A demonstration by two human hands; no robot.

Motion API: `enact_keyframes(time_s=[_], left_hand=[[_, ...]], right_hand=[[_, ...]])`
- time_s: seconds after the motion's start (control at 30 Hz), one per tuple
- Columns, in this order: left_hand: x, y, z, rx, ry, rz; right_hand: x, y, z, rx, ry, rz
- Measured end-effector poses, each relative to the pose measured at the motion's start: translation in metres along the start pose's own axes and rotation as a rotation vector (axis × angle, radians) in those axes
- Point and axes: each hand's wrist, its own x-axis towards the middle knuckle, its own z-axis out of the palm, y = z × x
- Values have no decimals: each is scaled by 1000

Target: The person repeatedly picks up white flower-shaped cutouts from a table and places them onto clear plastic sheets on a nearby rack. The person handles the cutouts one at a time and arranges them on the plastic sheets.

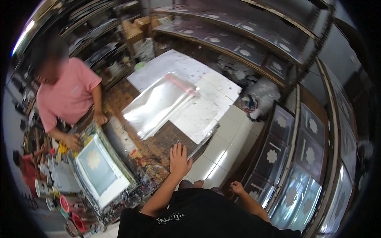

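My left hand (179,159) lies flat on the near edge of the stained wooden worktable (162,143), fingers spread and nothing held. Ahead of it is a stack of clear plastic bags (152,105) with a pinkish strip along the far end, on white sheets (216,89). To its left sits a screen-printing frame (121,178) with a pale flower shape in its mesh. Low on my right side, my right hand (237,187) hangs with its fingers curled in and nothing visible in them. The nearest thing to it is a rack of printed clear sheets (272,156).
A person in a pink shirt (70,95) stands across the table, both hands by the frame. Tubs (71,204) stand at lower left. Shelves (226,33) of printed sheets line the back. A plastic bundle (260,99) lies beyond the tiled floor (222,146). Another person (29,170) is far left.
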Motion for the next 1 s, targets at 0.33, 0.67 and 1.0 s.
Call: enact_keyframes(time_s=[0.33,0.67,1.0], left_hand=[[3,4,-5,-29,-34,-63],[2,3,-9,-44,-62,-88],[2,3,-9,-328,5,-202]], right_hand=[[46,-15,0,-331,-153,-160],[77,-48,-47,-283,-156,-164],[99,-58,-38,-405,-140,-228]])
